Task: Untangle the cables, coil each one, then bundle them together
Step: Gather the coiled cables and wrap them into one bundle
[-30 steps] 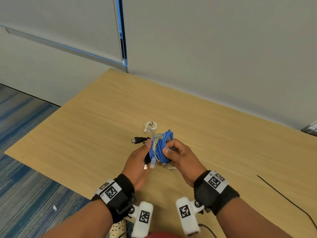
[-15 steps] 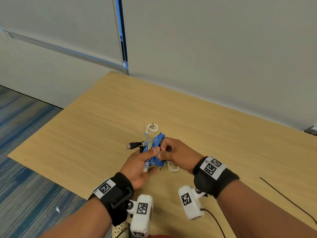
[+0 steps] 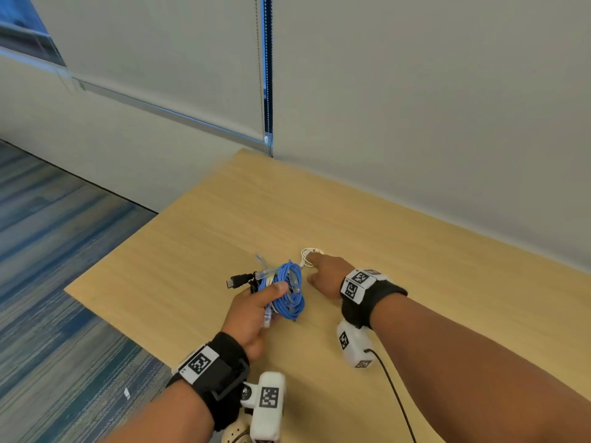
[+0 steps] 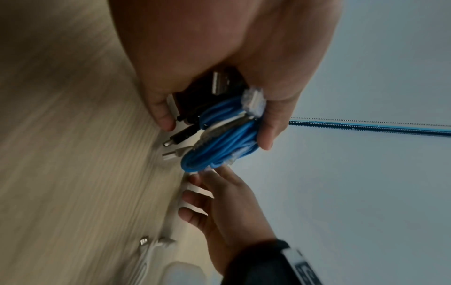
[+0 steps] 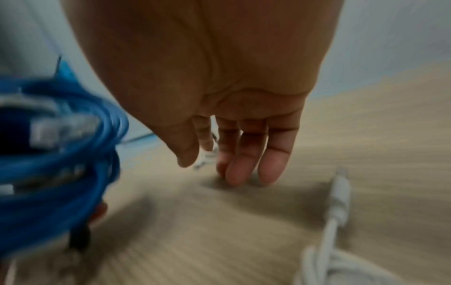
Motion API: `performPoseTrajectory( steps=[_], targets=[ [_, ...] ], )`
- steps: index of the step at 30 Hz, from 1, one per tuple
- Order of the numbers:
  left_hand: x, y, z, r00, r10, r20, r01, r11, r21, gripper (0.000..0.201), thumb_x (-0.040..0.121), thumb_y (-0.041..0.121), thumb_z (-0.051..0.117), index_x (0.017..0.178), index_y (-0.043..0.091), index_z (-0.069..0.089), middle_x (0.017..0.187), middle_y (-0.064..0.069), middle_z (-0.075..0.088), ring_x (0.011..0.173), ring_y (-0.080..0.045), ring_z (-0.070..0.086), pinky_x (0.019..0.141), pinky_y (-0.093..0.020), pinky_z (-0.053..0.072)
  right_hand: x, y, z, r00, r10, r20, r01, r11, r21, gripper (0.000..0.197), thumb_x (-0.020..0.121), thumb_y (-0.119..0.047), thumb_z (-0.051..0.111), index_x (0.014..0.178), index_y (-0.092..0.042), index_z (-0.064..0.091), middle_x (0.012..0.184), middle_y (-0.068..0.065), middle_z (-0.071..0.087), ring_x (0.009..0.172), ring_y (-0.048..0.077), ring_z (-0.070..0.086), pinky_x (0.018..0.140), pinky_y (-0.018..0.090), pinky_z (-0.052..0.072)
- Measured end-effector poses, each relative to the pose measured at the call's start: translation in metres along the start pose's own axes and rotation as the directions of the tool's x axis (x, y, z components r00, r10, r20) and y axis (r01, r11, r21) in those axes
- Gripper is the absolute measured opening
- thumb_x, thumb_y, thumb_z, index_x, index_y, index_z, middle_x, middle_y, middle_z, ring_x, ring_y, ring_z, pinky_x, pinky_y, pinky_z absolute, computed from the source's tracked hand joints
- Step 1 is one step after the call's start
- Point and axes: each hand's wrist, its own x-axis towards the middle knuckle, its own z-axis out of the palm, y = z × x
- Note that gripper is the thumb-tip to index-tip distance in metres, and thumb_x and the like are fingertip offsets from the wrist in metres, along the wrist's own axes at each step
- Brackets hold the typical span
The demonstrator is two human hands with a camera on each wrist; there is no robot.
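My left hand [image 3: 267, 297] grips a bundle: a coiled blue cable [image 3: 289, 292] wound together with a black cable whose plug [image 3: 238, 279] sticks out to the left. In the left wrist view my left hand [image 4: 217, 133] has thumb and fingers curled round the blue coil [image 4: 219, 146]. My right hand [image 3: 311, 266] is off the bundle, stretched forward with straight fingers [image 5: 244, 160]. Its index tip reaches a small white coiled cable [image 3: 309, 253] lying on the table. Another white cable [image 5: 338, 200] lies on the table beside my right wrist.
The wooden table [image 3: 192, 251] has its left edge close to the bundle, with carpet floor [image 3: 64, 282] below. A wall runs behind the table. A thin black lead [image 3: 393, 391] trails from my right wrist camera.
My right hand has let go of the blue bundle and moved forward to the small white coil. My left hand keeps hold of the bundle.
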Motion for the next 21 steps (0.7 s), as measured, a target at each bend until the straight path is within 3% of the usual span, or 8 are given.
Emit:
performPoseTrajectory(
  steps=[2,5,10,14,17,21],
  targets=[
    [-0.002,0.000,0.000,1.000,-0.005,-0.017,0.005,1.000,-0.024,0.024,0.083,0.020,0.077,0.105,0.008,0.078,0.103,-0.013,0.079,0.086,-0.019,0.075,0.083,-0.036,0.051,0.008,-0.001,0.015,0.998,0.012,-0.060,-0.018,0.995,-0.096,0.050,0.099,-0.027,0.052,0.146,-0.020,0.035,0.137,0.016,0.053,0.115,0.037,0.059,0.088,0.039,0.049],
    [-0.003,0.002,0.000,0.999,-0.009,-0.052,0.007,0.999,-0.053,0.019,0.085,0.019,0.077,0.101,0.009,0.079,0.101,-0.012,0.079,0.084,-0.019,0.074,0.085,-0.037,0.049,0.012,0.001,0.021,0.979,0.035,-0.199,-0.066,0.987,-0.150,0.041,0.096,-0.022,0.051,0.136,-0.017,0.043,0.131,0.015,0.050,0.109,0.038,0.060,0.082,0.039,0.050],
    [-0.005,0.001,0.005,0.998,-0.011,-0.068,0.006,0.998,-0.070,0.011,0.087,0.017,0.075,0.093,0.010,0.081,0.096,-0.011,0.080,0.075,-0.014,0.075,0.078,-0.034,0.051,0.001,0.013,0.022,0.977,-0.038,-0.211,-0.038,0.938,-0.343,0.036,0.099,-0.033,0.052,0.131,-0.017,0.048,0.127,0.012,0.044,0.112,0.035,0.050,0.082,0.043,0.049],
    [-0.007,-0.003,0.015,0.998,-0.013,-0.057,0.010,0.999,-0.049,0.013,0.088,0.018,0.074,0.097,0.009,0.079,0.094,-0.009,0.080,0.072,-0.011,0.075,0.071,-0.029,0.052,-0.011,0.019,0.021,0.983,-0.043,-0.177,-0.014,0.951,-0.307,0.039,0.098,-0.029,0.052,0.135,-0.022,0.044,0.127,0.010,0.045,0.108,0.036,0.055,0.081,0.042,0.050],
    [-0.010,-0.008,0.019,0.999,-0.022,-0.037,0.020,0.999,-0.048,0.012,0.088,0.017,0.075,0.096,0.010,0.079,0.095,-0.009,0.080,0.073,-0.011,0.075,0.069,-0.029,0.052,-0.019,0.022,0.021,0.982,0.009,-0.188,-0.058,0.964,-0.258,0.042,0.097,-0.020,0.053,0.137,-0.018,0.041,0.128,0.012,0.044,0.108,0.037,0.057,0.079,0.041,0.049],
    [-0.012,-0.014,0.024,0.998,-0.048,-0.029,0.047,0.998,-0.038,0.009,0.087,0.019,0.075,0.090,0.012,0.081,0.095,-0.009,0.080,0.072,-0.012,0.075,0.076,-0.033,0.050,-0.030,0.031,0.026,0.970,0.106,-0.219,-0.149,0.970,-0.192,0.029,0.097,-0.016,0.054,0.124,-0.009,0.045,0.123,0.016,0.048,0.108,0.037,0.058,0.080,0.038,0.047]
  ],
)
